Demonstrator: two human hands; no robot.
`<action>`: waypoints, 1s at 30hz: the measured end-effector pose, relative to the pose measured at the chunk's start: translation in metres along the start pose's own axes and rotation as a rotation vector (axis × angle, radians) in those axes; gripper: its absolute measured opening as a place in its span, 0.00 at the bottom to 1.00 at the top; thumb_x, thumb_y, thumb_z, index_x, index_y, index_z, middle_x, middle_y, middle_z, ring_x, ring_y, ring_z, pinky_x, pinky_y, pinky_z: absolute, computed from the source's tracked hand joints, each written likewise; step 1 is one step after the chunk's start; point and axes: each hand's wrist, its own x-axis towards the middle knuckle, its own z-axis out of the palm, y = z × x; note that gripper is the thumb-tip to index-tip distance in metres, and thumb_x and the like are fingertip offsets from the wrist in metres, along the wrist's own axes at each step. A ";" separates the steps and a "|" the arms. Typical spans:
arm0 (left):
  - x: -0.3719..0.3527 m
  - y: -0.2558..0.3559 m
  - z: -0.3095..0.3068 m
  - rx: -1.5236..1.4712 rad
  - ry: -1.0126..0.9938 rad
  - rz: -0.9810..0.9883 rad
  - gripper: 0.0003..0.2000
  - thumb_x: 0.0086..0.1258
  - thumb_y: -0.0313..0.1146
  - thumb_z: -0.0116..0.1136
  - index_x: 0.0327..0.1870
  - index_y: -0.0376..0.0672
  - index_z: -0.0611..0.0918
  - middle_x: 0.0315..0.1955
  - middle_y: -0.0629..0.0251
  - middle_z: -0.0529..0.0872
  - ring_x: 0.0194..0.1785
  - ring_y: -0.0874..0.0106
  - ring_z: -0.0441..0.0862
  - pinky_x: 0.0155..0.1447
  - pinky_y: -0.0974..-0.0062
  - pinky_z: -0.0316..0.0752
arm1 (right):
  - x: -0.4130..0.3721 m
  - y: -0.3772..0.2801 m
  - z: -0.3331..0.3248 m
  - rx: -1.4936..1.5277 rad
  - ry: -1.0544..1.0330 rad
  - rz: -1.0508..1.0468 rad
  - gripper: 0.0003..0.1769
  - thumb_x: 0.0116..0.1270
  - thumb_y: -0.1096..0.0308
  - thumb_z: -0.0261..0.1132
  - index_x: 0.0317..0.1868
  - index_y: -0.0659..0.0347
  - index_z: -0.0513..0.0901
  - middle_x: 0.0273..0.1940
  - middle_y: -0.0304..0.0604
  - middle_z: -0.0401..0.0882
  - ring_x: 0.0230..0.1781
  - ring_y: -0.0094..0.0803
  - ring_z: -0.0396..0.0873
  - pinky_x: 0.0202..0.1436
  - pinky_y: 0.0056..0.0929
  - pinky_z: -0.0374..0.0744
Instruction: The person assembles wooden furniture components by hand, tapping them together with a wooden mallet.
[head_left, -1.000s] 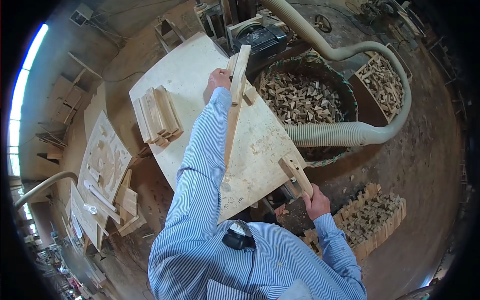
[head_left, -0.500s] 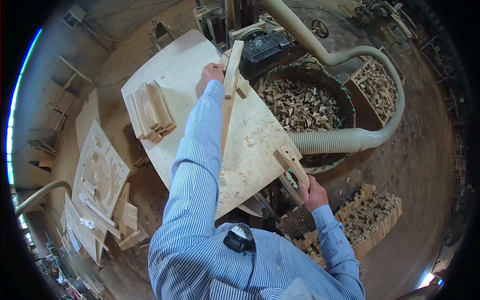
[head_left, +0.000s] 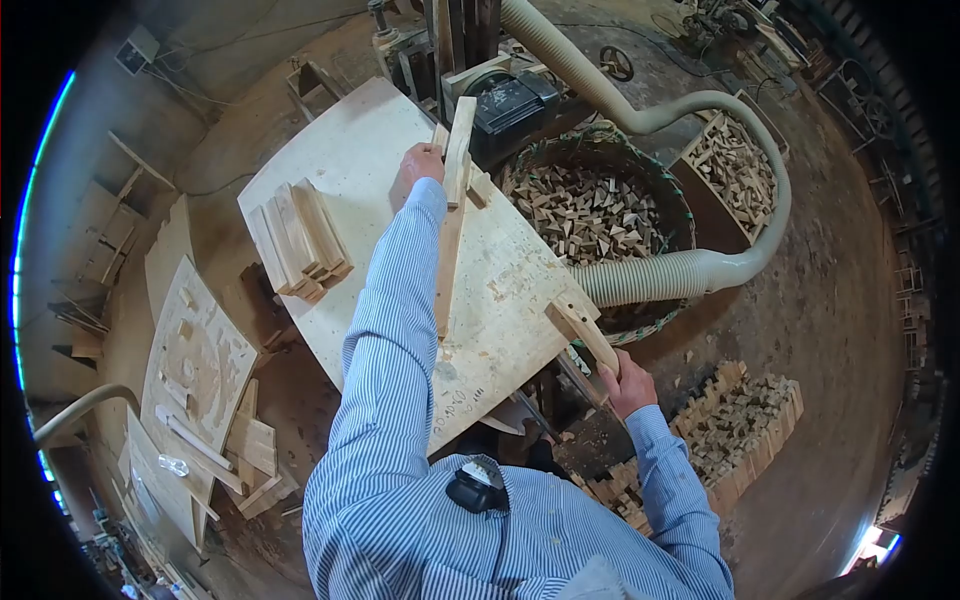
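At the far side of the pale worktop (head_left: 480,350), my left hand (head_left: 422,163) is closed around a short wooden piece (head_left: 440,135), mostly hidden by the fingers. Just right of it a long wooden bar (head_left: 459,145) is fixed above the top, with a small wooden block (head_left: 479,187) beside it. A flat wooden strip (head_left: 447,275) runs from there toward me. My right hand (head_left: 628,385) grips a wooden handle (head_left: 590,335) at the near right edge of the worktop. Left on the worktop lies a stack of wooden slats (head_left: 300,240).
A dark motor (head_left: 512,105) stands behind the worktop. To the right are a woven basket (head_left: 682,205) of wood offcuts, a ribbed hose (head_left: 650,280) and a crate (head_left: 700,165) of scraps. Stacked blocks (head_left: 745,430) sit low right; a board-topped table (head_left: 200,350) stands left.
The camera view has shifted slightly, so the scene sits a little to the left. Both hands keep their grips, with no clear movement relative to the worktop.
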 end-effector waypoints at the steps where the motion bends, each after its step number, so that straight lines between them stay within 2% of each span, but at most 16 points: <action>1: -0.005 0.000 0.000 -0.008 -0.015 0.024 0.12 0.70 0.41 0.69 0.46 0.45 0.93 0.46 0.53 0.93 0.52 0.55 0.90 0.60 0.57 0.82 | -0.004 0.002 -0.001 0.000 0.003 -0.004 0.25 0.77 0.50 0.64 0.66 0.55 0.79 0.49 0.58 0.89 0.49 0.58 0.88 0.54 0.52 0.84; 4: -0.032 0.001 0.004 0.054 0.087 0.048 0.13 0.71 0.41 0.68 0.51 0.47 0.92 0.47 0.52 0.92 0.55 0.55 0.88 0.62 0.57 0.80 | -0.015 0.015 -0.003 -0.019 -0.001 -0.003 0.24 0.77 0.51 0.64 0.65 0.55 0.79 0.49 0.58 0.89 0.48 0.58 0.88 0.53 0.52 0.84; 7: -0.051 -0.001 0.005 -0.051 0.045 0.089 0.16 0.70 0.39 0.68 0.56 0.47 0.90 0.48 0.53 0.88 0.56 0.54 0.86 0.63 0.58 0.79 | -0.027 0.029 -0.001 -0.048 0.010 -0.011 0.23 0.78 0.51 0.64 0.64 0.55 0.79 0.48 0.58 0.89 0.48 0.58 0.88 0.52 0.51 0.85; 11: -0.069 0.003 -0.005 -0.055 0.041 0.075 0.16 0.70 0.35 0.68 0.58 0.44 0.88 0.51 0.53 0.86 0.56 0.54 0.86 0.63 0.57 0.79 | -0.043 0.044 -0.002 -0.050 0.019 -0.015 0.22 0.78 0.51 0.64 0.63 0.56 0.78 0.47 0.57 0.89 0.48 0.57 0.88 0.51 0.51 0.85; 14: -0.084 0.010 -0.015 -0.081 0.163 0.173 0.16 0.70 0.30 0.66 0.58 0.42 0.87 0.53 0.53 0.85 0.56 0.52 0.86 0.63 0.56 0.79 | -0.054 0.056 -0.003 -0.024 0.008 -0.020 0.22 0.79 0.51 0.64 0.62 0.56 0.78 0.47 0.57 0.89 0.47 0.58 0.88 0.51 0.51 0.85; 16: -0.095 0.007 -0.023 0.154 0.084 0.413 0.15 0.71 0.29 0.64 0.57 0.41 0.86 0.54 0.51 0.85 0.56 0.51 0.85 0.63 0.56 0.79 | -0.062 0.068 -0.001 -0.034 0.018 -0.037 0.22 0.79 0.51 0.64 0.63 0.56 0.78 0.48 0.57 0.89 0.47 0.58 0.88 0.51 0.51 0.85; 17: -0.104 0.005 -0.026 0.163 0.088 0.416 0.15 0.71 0.29 0.64 0.57 0.41 0.86 0.54 0.51 0.85 0.56 0.51 0.85 0.63 0.56 0.79 | -0.064 0.074 0.000 -0.048 0.026 -0.051 0.22 0.79 0.51 0.64 0.63 0.56 0.78 0.48 0.57 0.89 0.47 0.58 0.88 0.50 0.51 0.85; 19: -0.120 0.000 -0.030 0.020 0.028 0.573 0.15 0.71 0.30 0.65 0.57 0.40 0.86 0.52 0.51 0.86 0.54 0.52 0.86 0.62 0.56 0.80 | -0.070 0.081 -0.003 -0.041 0.030 -0.067 0.23 0.79 0.51 0.64 0.63 0.57 0.78 0.49 0.57 0.89 0.47 0.58 0.88 0.50 0.52 0.85; 20: -0.123 0.001 -0.030 0.031 0.023 0.582 0.15 0.71 0.30 0.65 0.57 0.40 0.86 0.52 0.51 0.86 0.54 0.52 0.86 0.62 0.56 0.80 | -0.075 0.086 -0.004 -0.043 0.037 -0.075 0.23 0.79 0.50 0.64 0.63 0.57 0.78 0.49 0.57 0.89 0.47 0.58 0.88 0.50 0.52 0.85; 22: -0.128 -0.008 -0.032 -0.001 0.073 0.392 0.15 0.71 0.34 0.67 0.55 0.39 0.88 0.47 0.53 0.89 0.51 0.57 0.87 0.58 0.60 0.81 | -0.084 0.091 -0.005 -0.035 0.018 -0.056 0.23 0.78 0.51 0.64 0.64 0.57 0.78 0.49 0.58 0.89 0.47 0.58 0.88 0.50 0.52 0.85; 23: -0.126 -0.008 -0.031 0.037 0.069 0.342 0.14 0.72 0.37 0.69 0.51 0.36 0.90 0.41 0.54 0.92 0.44 0.61 0.90 0.52 0.64 0.84 | -0.084 0.093 -0.007 -0.045 0.009 -0.051 0.24 0.78 0.51 0.64 0.64 0.58 0.78 0.50 0.58 0.89 0.47 0.58 0.88 0.50 0.51 0.86; 24: -0.121 -0.013 -0.023 0.042 0.075 0.340 0.14 0.72 0.37 0.69 0.51 0.36 0.90 0.41 0.54 0.92 0.44 0.61 0.90 0.52 0.64 0.84 | -0.086 0.097 -0.007 -0.042 0.005 -0.057 0.24 0.78 0.51 0.64 0.64 0.58 0.78 0.50 0.58 0.89 0.47 0.58 0.88 0.50 0.51 0.86; 26: -0.113 -0.019 -0.007 -0.029 -0.103 0.109 0.14 0.73 0.38 0.69 0.45 0.34 0.91 0.34 0.55 0.93 0.34 0.66 0.90 0.44 0.68 0.86 | -0.091 0.107 -0.004 -0.024 0.030 -0.087 0.24 0.78 0.52 0.65 0.65 0.58 0.78 0.50 0.60 0.89 0.47 0.58 0.88 0.50 0.51 0.86; 27: -0.117 -0.012 -0.006 -0.078 -0.062 0.095 0.13 0.71 0.37 0.72 0.41 0.33 0.91 0.30 0.59 0.93 0.27 0.73 0.88 0.36 0.72 0.85 | -0.094 0.110 -0.003 -0.023 0.029 -0.090 0.24 0.78 0.52 0.65 0.65 0.58 0.78 0.50 0.60 0.89 0.47 0.58 0.88 0.50 0.51 0.86; 28: -0.121 -0.005 -0.005 -0.078 -0.060 0.094 0.13 0.71 0.37 0.72 0.41 0.33 0.91 0.30 0.59 0.93 0.27 0.73 0.88 0.36 0.72 0.85 | -0.096 0.113 -0.003 -0.024 0.024 -0.084 0.25 0.77 0.52 0.65 0.65 0.59 0.78 0.49 0.60 0.89 0.46 0.58 0.88 0.50 0.51 0.86; 30: -0.126 0.003 -0.002 -0.241 -0.120 -0.094 0.10 0.69 0.33 0.74 0.39 0.34 0.92 0.29 0.62 0.93 0.28 0.76 0.88 0.34 0.73 0.85 | -0.100 0.119 -0.004 -0.025 0.014 -0.076 0.26 0.77 0.52 0.66 0.66 0.60 0.77 0.49 0.60 0.89 0.46 0.58 0.88 0.49 0.50 0.86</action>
